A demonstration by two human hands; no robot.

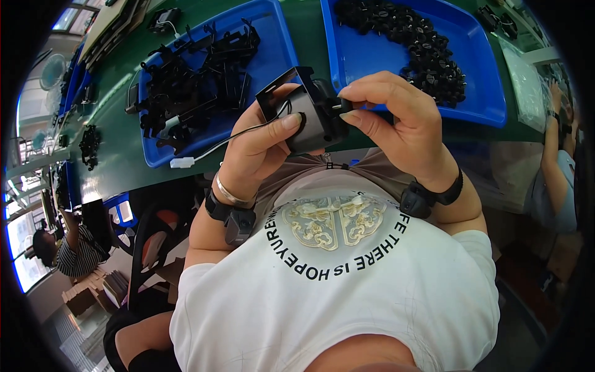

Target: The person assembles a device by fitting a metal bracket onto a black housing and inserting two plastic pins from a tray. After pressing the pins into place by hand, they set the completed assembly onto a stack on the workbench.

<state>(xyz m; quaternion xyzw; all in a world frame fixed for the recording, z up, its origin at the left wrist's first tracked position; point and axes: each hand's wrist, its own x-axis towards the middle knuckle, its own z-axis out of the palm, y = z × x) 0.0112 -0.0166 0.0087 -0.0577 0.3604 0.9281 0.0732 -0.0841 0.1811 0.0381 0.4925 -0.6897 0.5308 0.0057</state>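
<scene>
My left hand (257,139) is closed around a dark grey and black device housing (310,124), its thumb pressed on the near face. A black U-shaped bracket (277,85) sits on the housing's far side, partly hidden by my fingers. From the housing a thin pale cable runs left over my wrist to a white plug (182,162), which hangs free. At the housing's right side, my right hand (403,118) pinches a small black knob screw (343,106) between thumb and forefinger. A bit of its metal shank shows; how far it sits in the bracket I cannot tell.
A blue tray (150,154) at left holds several black brackets. Another blue tray (496,118) at right holds a heap of small black knobs (434,68). Both rest on a green table (111,136). Clear plastic bags (522,87) lie farther right, near another person's arm (551,136).
</scene>
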